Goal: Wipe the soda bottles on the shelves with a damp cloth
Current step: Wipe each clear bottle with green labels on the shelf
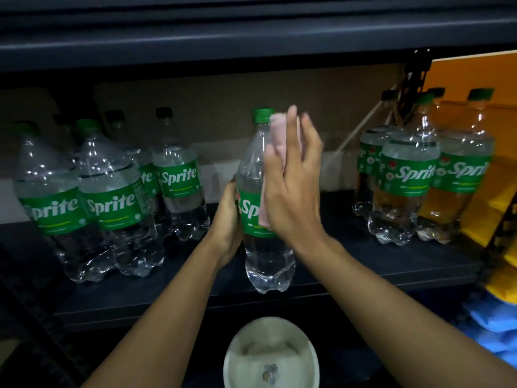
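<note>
On the far left, a left cluster of bottles (112, 191) stands on the dark shelf (363, 264). They are clear plastic with green Sprite labels and green caps, and hold clear liquid up to the shoulders. They stand packed close, touching one another, in at least two rows.

In the middle is the held bottle (263, 256), of the same kind and filled with the same clear liquid, its green cap (263, 115) screwed on. It leans slightly and is well apart from both groups. Its base is level with the shelf's front edge; whether it rests there cannot be told.

On the right, a right cluster of bottles (405, 175) stands bunched together, and the orange board (472, 79) behind shows through them.

Below the shelf edge is a pale bowl (313, 357) with a small blurred mark on its bottom; its contents are unclear. The upper shelf (223, 46) hangs dark overhead. A blue bundle (492, 326) lies at the lower right.

The left hand (228, 219) comes from below, its fingers curled round the label's left side in a firm grip. The right hand (293, 186) lies flat with straight fingers pointing up, pressing a pink cloth (275, 141) against the bottle's right side from neck to label, which hides part of the lettering.
</note>
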Action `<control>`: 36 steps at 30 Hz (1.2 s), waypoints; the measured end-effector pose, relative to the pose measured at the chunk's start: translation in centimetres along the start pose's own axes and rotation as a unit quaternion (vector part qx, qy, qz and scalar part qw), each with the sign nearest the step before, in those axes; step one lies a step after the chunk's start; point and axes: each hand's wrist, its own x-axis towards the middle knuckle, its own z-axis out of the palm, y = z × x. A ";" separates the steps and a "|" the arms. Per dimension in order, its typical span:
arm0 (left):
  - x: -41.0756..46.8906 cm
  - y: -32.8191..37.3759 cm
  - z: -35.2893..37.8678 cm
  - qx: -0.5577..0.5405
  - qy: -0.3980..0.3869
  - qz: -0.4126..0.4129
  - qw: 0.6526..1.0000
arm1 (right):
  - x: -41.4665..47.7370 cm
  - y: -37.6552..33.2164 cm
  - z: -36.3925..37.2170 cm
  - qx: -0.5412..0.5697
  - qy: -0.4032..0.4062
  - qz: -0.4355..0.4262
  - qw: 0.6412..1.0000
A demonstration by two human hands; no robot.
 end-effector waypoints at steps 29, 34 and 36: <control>-1.6 2.8 1.5 0.065 -0.032 0.043 0.996 | -2.7 1.1 0.2 -0.017 -0.011 0.072 0.997; -1.6 3.9 1.3 0.076 -0.013 0.044 0.996 | 4.3 -1.5 -0.4 -0.095 -0.114 0.076 0.986; -1.9 4.1 1.4 0.079 -0.029 0.046 0.995 | 4.0 -1.3 -0.3 -0.103 -0.105 0.065 0.987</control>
